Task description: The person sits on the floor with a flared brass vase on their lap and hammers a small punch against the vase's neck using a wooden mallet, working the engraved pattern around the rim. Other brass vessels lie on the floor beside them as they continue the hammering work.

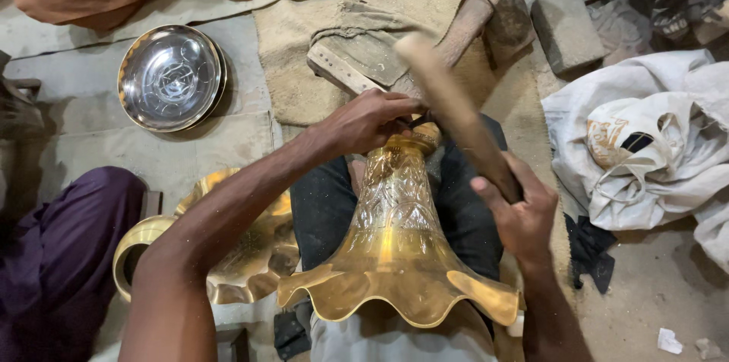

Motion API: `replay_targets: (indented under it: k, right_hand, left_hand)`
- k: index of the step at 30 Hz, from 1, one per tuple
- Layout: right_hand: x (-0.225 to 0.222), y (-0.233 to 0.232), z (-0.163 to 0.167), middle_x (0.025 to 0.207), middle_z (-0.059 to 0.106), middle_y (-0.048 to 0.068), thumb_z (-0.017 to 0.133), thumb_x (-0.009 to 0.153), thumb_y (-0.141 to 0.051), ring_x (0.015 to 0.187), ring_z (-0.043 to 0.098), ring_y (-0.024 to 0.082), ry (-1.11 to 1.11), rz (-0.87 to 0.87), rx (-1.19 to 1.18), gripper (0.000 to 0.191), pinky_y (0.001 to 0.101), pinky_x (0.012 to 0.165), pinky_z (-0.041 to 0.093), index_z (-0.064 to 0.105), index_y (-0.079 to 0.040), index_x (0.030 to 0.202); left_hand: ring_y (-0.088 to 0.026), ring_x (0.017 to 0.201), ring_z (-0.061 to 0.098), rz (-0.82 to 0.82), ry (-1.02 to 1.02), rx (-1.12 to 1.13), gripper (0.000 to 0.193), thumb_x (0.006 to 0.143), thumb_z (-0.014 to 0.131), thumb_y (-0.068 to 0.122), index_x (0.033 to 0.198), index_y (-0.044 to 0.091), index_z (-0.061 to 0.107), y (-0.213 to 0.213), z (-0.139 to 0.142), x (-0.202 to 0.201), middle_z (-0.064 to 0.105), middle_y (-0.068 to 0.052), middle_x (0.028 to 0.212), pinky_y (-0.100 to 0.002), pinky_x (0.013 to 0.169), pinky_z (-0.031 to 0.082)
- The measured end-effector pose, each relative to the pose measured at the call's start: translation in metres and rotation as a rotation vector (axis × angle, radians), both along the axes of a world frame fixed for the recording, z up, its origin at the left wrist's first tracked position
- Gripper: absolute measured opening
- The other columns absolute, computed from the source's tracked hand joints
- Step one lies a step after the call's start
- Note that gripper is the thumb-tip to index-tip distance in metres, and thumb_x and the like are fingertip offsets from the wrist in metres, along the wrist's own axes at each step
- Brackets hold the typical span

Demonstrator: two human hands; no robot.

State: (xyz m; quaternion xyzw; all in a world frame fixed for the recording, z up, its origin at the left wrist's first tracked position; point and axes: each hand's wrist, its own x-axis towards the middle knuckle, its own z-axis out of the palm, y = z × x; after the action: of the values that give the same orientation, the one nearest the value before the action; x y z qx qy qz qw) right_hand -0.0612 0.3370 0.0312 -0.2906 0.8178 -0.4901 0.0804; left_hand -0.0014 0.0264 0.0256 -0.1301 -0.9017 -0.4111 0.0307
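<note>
Embossed golden brass bell-shaped shade with scalloped rim (395,240) laid on lap; narrow neck gripped by left hand (368,123); long wooden stick (456,115) clasped in right hand (520,214).

You hold a brass vase (395,233), glossy yellow metal with an engraved, patterned body and a smooth scalloped rim. The stick (456,115) in your right hand (520,214) looks like matt, worn wood. The round dish (171,77) is shiny silver metal. The sacking (304,50) is coarse, rough cloth.
</note>
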Motion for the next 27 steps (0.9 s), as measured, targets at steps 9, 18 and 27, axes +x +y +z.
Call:
replay_targets:
  k: [9,18,27]
  right_hand:
    - [0.012,-0.005,0.008,0.078,0.059,-0.003,0.074,0.096,-0.037,0.066,0.056,0.009,-0.250,-0.107,-0.166,0.050,0.0243,0.060,0.045,0.064,-0.004,0.132]
    - [0.013,0.000,-0.003,0.071,0.058,-0.003,0.077,0.091,-0.036,0.060,0.051,0.009,-0.066,0.002,0.107,0.049,0.0268,0.056,0.041,0.069,-0.003,0.126]
    - [0.012,0.005,-0.007,0.086,0.060,-0.001,0.076,0.098,-0.037,0.073,0.052,0.006,-0.238,-0.023,-0.248,0.048,0.0230,0.067,0.041,0.066,-0.002,0.130]
  left_hand:
    - [-0.027,0.091,0.079,-0.033,0.069,0.040,0.039,0.094,0.067,0.004,0.133,0.007,0.066,-0.004,0.002,0.001,0.073,-0.018,0.123,-0.040,0.075,0.069]
    - [-0.023,0.085,0.080,-0.039,-0.009,0.006,0.038,0.098,0.063,-0.001,0.134,0.009,0.067,-0.007,0.000,-0.002,0.077,-0.013,0.116,-0.037,0.070,0.068]
    - [-0.022,0.078,0.079,-0.069,0.042,0.037,0.033,0.099,0.060,-0.001,0.131,0.006,0.067,-0.009,-0.001,-0.004,0.074,-0.018,0.124,-0.033,0.054,0.065]
